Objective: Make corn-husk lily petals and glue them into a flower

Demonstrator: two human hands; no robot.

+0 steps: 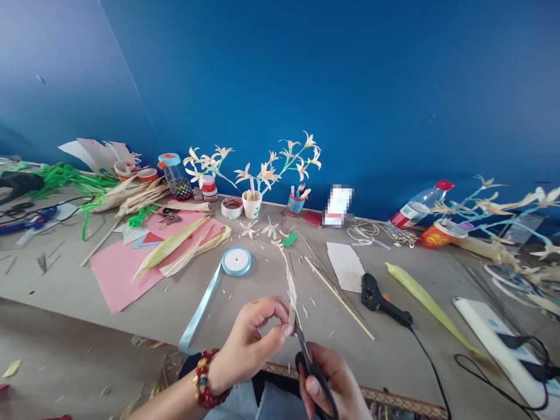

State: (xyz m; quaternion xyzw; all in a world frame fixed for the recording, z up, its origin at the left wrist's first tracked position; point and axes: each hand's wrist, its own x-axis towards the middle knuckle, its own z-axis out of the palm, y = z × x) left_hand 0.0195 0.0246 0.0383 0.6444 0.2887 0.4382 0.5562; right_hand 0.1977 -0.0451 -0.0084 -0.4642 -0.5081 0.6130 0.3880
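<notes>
My left hand (258, 329), with a red bead bracelet (205, 379) on its wrist, pinches a small pale piece of corn husk (291, 315) between thumb and finger. In my right hand (335, 379) is a pair of black-handled scissors (305, 344). The blades point up and away from me, right beside the husk piece. Whether they are cutting it I cannot tell. Pale husk scraps (305, 312) lie on the table around the blades. Left of my hands rests a roll of light blue ribbon (237, 261), its loose end trailing toward the front edge.
Husk flowers stand in a white cup (252, 205) by the blue wall. At right lie a black glue gun (385, 300) with its cord, a green husk (433, 303) and a white power strip (494, 344). Pink paper (118, 274) and husks spread at left. A plastic bottle (415, 207) leans at the back.
</notes>
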